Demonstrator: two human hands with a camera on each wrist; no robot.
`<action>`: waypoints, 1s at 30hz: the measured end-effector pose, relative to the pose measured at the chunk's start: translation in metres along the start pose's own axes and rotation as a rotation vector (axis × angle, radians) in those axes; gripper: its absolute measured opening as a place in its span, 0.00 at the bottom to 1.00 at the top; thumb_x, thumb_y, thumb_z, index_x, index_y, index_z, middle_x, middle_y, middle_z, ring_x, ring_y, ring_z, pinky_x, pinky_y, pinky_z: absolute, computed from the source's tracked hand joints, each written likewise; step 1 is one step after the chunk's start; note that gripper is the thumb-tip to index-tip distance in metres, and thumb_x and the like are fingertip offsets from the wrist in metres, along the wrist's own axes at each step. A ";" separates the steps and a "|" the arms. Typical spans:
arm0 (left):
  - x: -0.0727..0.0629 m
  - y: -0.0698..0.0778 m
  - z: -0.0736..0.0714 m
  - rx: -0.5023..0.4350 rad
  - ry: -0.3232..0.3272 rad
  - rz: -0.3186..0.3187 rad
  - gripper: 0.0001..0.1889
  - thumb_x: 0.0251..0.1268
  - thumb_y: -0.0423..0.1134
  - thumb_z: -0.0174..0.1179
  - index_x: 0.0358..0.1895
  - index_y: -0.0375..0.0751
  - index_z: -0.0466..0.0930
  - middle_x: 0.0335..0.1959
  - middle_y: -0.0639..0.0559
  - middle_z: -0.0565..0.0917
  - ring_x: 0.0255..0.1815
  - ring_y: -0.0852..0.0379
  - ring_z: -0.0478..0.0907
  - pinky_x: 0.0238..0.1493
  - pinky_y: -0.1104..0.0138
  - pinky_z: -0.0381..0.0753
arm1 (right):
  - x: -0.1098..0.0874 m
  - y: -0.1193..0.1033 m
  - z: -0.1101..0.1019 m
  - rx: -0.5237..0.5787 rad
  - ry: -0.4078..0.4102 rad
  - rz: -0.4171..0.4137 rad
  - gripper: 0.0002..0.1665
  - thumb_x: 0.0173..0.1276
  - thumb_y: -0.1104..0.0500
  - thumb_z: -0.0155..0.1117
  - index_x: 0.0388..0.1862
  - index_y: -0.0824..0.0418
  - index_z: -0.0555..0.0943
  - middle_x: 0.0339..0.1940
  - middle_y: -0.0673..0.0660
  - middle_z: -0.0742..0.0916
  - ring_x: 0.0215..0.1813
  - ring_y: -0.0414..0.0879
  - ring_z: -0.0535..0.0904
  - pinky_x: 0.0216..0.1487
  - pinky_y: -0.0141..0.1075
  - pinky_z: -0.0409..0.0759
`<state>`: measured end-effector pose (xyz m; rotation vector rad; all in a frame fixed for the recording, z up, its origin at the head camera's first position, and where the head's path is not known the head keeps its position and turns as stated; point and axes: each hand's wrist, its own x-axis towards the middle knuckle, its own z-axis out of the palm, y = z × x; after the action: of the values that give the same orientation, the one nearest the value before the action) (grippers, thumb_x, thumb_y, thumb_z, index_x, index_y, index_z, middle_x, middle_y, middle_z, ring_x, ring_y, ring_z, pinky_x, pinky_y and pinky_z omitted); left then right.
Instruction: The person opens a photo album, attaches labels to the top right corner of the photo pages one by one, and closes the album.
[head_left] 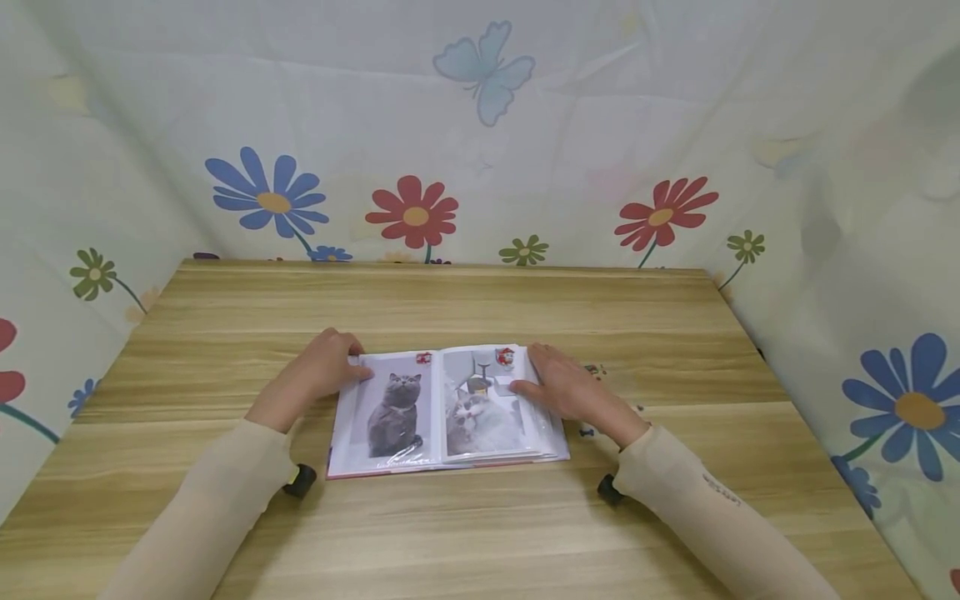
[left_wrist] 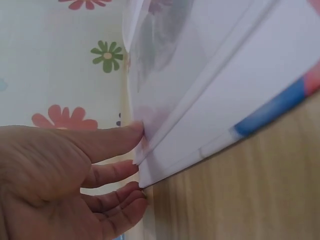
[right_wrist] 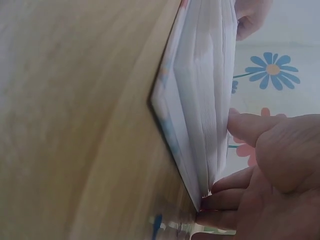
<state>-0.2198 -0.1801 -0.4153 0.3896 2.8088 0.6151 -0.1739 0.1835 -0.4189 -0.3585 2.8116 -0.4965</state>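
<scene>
A photo album [head_left: 437, 417] lies spread on the table in the head view. A grey cat picture [head_left: 395, 417] fills its left page, and a fluffy white cat picture [head_left: 483, 421] its right. My left hand [head_left: 324, 367] pinches the left page near its far outer corner. In the left wrist view, the thumb [left_wrist: 117, 140] is on top of the page and the index finger lies under it, above the cover. At the album's right edge, my right hand [head_left: 570, 387] holds the stack of pages [right_wrist: 207, 100], thumb on top and fingers along the side.
The album rests on a wood-grain table [head_left: 465, 533]. Small coloured prints [head_left: 587, 432] show on the tabletop by the right hand. A flowered cloth [head_left: 570, 150] hangs behind the table and at both sides. Dark wrist devices [head_left: 302, 481] sit at both cuffs.
</scene>
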 end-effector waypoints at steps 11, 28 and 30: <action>0.014 -0.005 -0.010 -0.041 -0.139 -0.042 0.27 0.66 0.43 0.71 0.56 0.23 0.76 0.51 0.31 0.81 0.50 0.39 0.77 0.58 0.46 0.78 | 0.000 -0.001 0.002 -0.061 -0.031 0.020 0.51 0.79 0.38 0.57 0.82 0.71 0.54 0.82 0.70 0.60 0.82 0.63 0.54 0.80 0.55 0.53; 0.012 -0.014 -0.024 -0.183 -0.159 -0.044 0.27 0.65 0.47 0.72 0.54 0.26 0.76 0.50 0.36 0.79 0.49 0.42 0.75 0.52 0.52 0.77 | 0.002 -0.005 0.002 -0.073 -0.041 0.035 0.51 0.79 0.38 0.56 0.82 0.71 0.54 0.82 0.69 0.60 0.83 0.62 0.53 0.80 0.57 0.52; 0.012 -0.011 -0.025 -0.188 -0.134 -0.030 0.28 0.65 0.47 0.72 0.55 0.26 0.76 0.48 0.36 0.79 0.48 0.41 0.74 0.50 0.53 0.77 | 0.002 -0.004 0.001 -0.045 -0.027 0.038 0.49 0.78 0.39 0.58 0.81 0.70 0.57 0.82 0.69 0.62 0.82 0.62 0.56 0.80 0.57 0.54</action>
<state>-0.2401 -0.1956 -0.3998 0.3376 2.5985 0.8066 -0.1743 0.1790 -0.4184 -0.3174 2.8016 -0.4182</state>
